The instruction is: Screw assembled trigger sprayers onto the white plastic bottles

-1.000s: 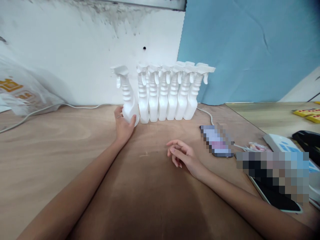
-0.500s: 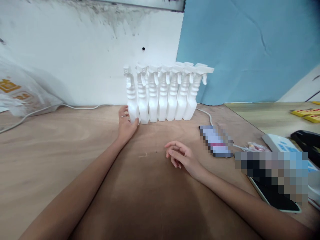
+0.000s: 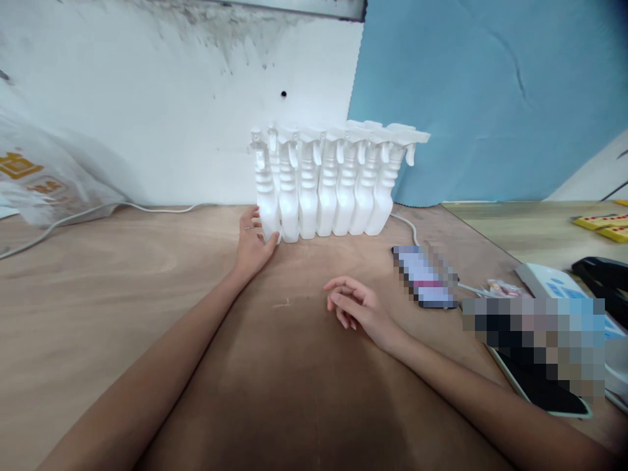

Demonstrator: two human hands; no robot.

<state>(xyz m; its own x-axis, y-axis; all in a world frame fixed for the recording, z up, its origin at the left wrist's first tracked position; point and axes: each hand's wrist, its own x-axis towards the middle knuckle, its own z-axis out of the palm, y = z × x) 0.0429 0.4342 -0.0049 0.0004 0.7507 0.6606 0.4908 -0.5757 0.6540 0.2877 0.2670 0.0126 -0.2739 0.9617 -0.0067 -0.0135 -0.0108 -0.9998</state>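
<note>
Several white spray bottles (image 3: 326, 203) with white trigger heads stand upright, packed in a row against the wall, with more heads showing behind. My left hand (image 3: 252, 250) is wrapped around the base of the leftmost spray bottle (image 3: 267, 196), thumb in front and fingers on its left side, some tips hidden behind it. That bottle leans slightly, its trigger facing me. My right hand (image 3: 360, 311) rests over the wooden table (image 3: 294, 353) in front of the row, fingers loosely curled and apart, holding nothing.
Right of the row lies a phone (image 3: 424, 278) with a white cable (image 3: 409, 226) behind it. Further right are a blue-and-white package (image 3: 554, 281), a dark device (image 3: 544, 386) and yellow items (image 3: 608, 226). A plastic bag (image 3: 59, 190) sits at the far left.
My left hand has moved a little to the right, and the row of spray bottles has shifted right with it. Another bottle head now shows behind at the left. My right hand stays put.
</note>
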